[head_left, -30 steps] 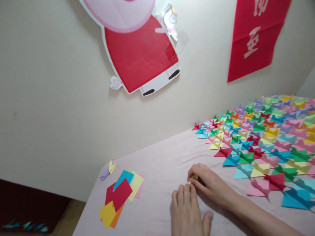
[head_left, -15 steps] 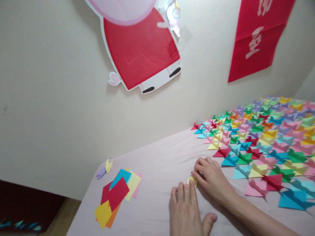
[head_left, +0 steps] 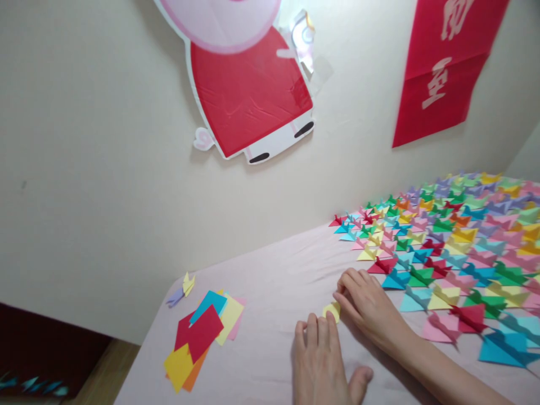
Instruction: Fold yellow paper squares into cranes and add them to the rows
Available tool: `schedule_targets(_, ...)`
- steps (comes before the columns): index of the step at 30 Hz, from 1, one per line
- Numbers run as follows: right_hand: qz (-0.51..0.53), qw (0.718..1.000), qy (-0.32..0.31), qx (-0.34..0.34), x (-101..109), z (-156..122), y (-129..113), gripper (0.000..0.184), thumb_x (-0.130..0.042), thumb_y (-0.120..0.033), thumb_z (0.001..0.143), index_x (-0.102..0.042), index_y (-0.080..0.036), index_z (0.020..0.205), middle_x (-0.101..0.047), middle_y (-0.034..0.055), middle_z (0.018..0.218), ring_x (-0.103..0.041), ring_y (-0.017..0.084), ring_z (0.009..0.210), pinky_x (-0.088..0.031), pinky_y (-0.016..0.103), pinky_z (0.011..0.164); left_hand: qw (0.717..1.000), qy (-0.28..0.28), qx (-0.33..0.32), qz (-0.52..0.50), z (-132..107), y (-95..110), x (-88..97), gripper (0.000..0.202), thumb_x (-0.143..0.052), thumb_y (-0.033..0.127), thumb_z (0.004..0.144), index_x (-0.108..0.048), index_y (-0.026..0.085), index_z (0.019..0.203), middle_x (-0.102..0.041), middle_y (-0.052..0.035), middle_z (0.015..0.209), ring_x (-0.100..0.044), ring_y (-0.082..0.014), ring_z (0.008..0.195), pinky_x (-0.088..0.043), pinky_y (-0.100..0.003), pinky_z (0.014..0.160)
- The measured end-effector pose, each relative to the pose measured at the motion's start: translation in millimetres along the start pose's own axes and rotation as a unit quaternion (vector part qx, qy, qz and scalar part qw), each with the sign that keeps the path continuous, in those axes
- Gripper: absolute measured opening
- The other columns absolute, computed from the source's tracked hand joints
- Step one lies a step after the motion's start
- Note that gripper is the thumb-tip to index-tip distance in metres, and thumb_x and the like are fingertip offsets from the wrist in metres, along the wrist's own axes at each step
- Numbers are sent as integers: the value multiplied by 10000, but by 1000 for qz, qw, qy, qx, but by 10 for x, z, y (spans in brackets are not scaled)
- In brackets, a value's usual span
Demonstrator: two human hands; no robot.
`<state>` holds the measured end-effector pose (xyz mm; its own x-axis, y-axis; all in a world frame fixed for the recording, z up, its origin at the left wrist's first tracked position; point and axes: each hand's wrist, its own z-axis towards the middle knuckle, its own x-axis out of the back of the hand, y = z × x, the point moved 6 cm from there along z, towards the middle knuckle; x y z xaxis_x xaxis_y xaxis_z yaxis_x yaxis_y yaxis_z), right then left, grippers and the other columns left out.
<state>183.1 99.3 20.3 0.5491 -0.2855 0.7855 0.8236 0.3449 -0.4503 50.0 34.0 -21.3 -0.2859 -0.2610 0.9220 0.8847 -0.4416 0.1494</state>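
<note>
A small folded piece of yellow paper (head_left: 335,308) lies on the pale bed sheet (head_left: 270,349) between my hands. My left hand (head_left: 320,354) rests flat with its fingers stretched forward and the thumb apart; the index fingertip presses on the paper's near edge. Just right of the paper is my right hand (head_left: 369,301), its fingers loosely bent and a gap showing between thumb and fingers. It looks slightly apart from the paper, and I see nothing held in it; its inner side is partly hidden.
Rows of many-coloured folded paper cranes (head_left: 447,247) cover the right side. Loose coloured paper squares (head_left: 205,333) overlap at the left, near a yellow and purple folded piece (head_left: 181,291). The wall behind carries a cartoon cutout (head_left: 253,95) and a red banner (head_left: 447,73).
My right hand has shifted slightly right, off the yellow paper, so more of the paper shows. My left hand stays on it. The whole view has moved a little.
</note>
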Motion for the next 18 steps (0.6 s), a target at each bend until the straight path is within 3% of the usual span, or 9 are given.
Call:
schedule_targets(5,20,999,-41,7,-58,-34,-151,60,-562,-161,881,-571,-214,854,-589,57,924,-496,245,886,-365,378,783,1000,-4,18,15,-70,2,-75,802,-521,715,856,-547,119,1392,-549,-146,1419,-442,-373,1317,-301,-546,1124)
schedule_targets(18,34,998,-51,15,-164,8,-7,137,-533,-171,924,-611,-219,821,-607,47,885,-520,229,840,-387,360,756,999,-27,33,-11,-13,-28,-55,932,-570,759,771,-477,129,1452,-532,-165,1417,-424,-397,1303,-291,-570,1125)
